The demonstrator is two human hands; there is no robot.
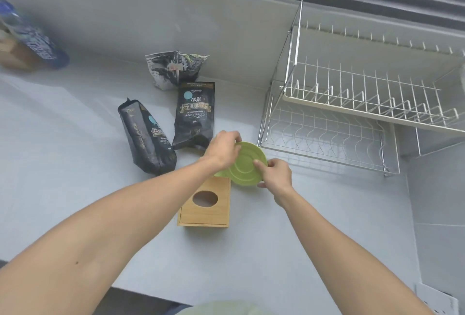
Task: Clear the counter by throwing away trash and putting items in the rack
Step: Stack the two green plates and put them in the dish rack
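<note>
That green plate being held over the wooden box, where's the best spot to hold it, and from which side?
By its thin rim, judging from its pose. The green plate is tilted with its ringed underside facing up, so the flat face gives little to pinch. The left hand holds the far-left edge and the right hand the near-right edge; opposite sides probably keep it steady on the way to the dish rack.

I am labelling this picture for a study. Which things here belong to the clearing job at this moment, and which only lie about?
In use now:
- green plate, underside up, held by left hand and right hand
- dish rack, no dishes in it

Lying about for now:
- two black coffee bags
- opened silver bag
- wooden box with a round hole
- blue package at far left
</note>
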